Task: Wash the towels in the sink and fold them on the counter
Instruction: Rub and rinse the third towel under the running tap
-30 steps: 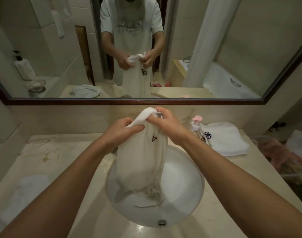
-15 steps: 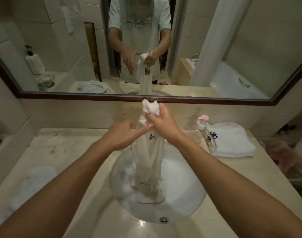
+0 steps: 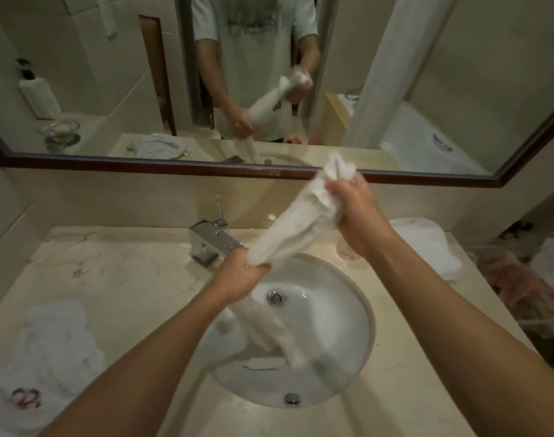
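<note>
Marble-patterned and pale, the surface (image 3: 118,279) runs under a wide framed mirror (image 3: 80,74) and holds a round white sink (image 3: 338,357). Above the basin a wet white towel (image 3: 291,228) is gathered into a thick rope, slanting up to the right. The left hand (image 3: 241,275) grips its lower part, fingers curled tight round it; below those fingers the tail of the cloth hangs down into the sink and lies bunched against the bowl. The right hand (image 3: 354,212) grips the upper part, fingers wrapped round it, and a loose tuft of cloth sticks out just above them. A chrome faucet (image 3: 211,241) stands just left of the left fingers. Right of the right fingers, a folded white towel (image 3: 427,244) lies on the surface. Well left of the left fingers, near the front edge, lies another white towel (image 3: 48,357), blurred.
</note>
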`<state>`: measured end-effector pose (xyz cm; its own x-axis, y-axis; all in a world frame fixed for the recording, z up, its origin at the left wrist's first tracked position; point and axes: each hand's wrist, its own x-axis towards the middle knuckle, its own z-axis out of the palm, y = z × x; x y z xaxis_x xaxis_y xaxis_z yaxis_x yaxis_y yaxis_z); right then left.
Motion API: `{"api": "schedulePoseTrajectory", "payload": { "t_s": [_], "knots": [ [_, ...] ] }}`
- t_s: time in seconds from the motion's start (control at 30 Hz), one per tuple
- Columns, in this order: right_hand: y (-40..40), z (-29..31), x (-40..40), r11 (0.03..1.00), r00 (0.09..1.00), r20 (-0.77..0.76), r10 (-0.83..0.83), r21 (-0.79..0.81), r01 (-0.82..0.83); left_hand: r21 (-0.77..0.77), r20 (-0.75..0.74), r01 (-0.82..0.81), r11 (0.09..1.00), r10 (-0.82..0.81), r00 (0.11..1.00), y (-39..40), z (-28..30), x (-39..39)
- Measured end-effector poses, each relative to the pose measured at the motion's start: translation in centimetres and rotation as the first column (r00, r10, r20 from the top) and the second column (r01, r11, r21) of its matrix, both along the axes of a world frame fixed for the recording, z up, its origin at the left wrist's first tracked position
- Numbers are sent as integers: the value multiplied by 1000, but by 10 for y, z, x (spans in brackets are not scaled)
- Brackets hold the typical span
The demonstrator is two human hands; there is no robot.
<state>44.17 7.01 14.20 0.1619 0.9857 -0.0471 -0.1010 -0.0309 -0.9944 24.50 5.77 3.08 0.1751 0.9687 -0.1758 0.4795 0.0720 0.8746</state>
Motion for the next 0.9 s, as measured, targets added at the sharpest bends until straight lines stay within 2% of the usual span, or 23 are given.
{"api": "schedulePoseTrajectory", "payload": {
  "t_s": [0.07,0.13,0.17,0.2,0.27,0.3,0.33,0.37,0.43,0.53,0.6,0.67,0.77,0.83,0.9],
  "knots": [
    [-13,-45,24,992,978,210,2,-121,24,19,-182,101,995,-96,979,1,2,-12],
    [-27,-89,35,961,915,374,153,-272,-49,-14,-361,207,978,-198,911,2,2,-13],
    [-31,-108,35,926,838,475,270,-367,-91,-42,-416,230,972,-227,881,5,1,-12],
    [-33,-125,32,886,705,591,392,-447,-118,-89,-448,244,966,-258,856,7,0,-11],
    [-31,-153,15,845,408,741,533,-449,-289,-200,-458,300,933,-360,813,12,-4,-9],
    [-27,-164,0,803,297,771,563,-428,-414,-265,-450,337,903,-425,786,15,-8,-8],
    [-24,-173,-16,755,234,776,586,-418,-505,-327,-429,362,873,-478,766,16,-13,-7],
    [-17,-184,-31,730,222,770,598,-408,-549,-358,-405,372,857,-501,765,17,-19,-6],
    [2,-201,-56,731,287,732,618,-400,-554,-319,-384,325,890,-435,815,18,-31,-5],
    [32,-217,-79,747,446,636,630,-339,-572,-218,-451,137,966,-224,864,20,-43,-12],
    [52,-227,-90,728,467,599,651,-316,-609,-196,-434,-46,980,-44,900,22,-56,-22],
    [70,-242,-98,703,498,521,693,-334,-628,-224,-354,-227,948,138,925,21,-73,-30],
    [87,-265,-110,709,572,421,704,-370,-600,-287,-259,-339,896,268,928,17,-99,-35],
    [92,-275,-116,725,598,410,689,-371,-581,-300,-208,-398,867,348,914,16,-110,-35],
    [98,-273,-118,710,551,448,704,-436,-553,-294,-167,-422,858,388,906,20,-119,-34]
  ]
}}
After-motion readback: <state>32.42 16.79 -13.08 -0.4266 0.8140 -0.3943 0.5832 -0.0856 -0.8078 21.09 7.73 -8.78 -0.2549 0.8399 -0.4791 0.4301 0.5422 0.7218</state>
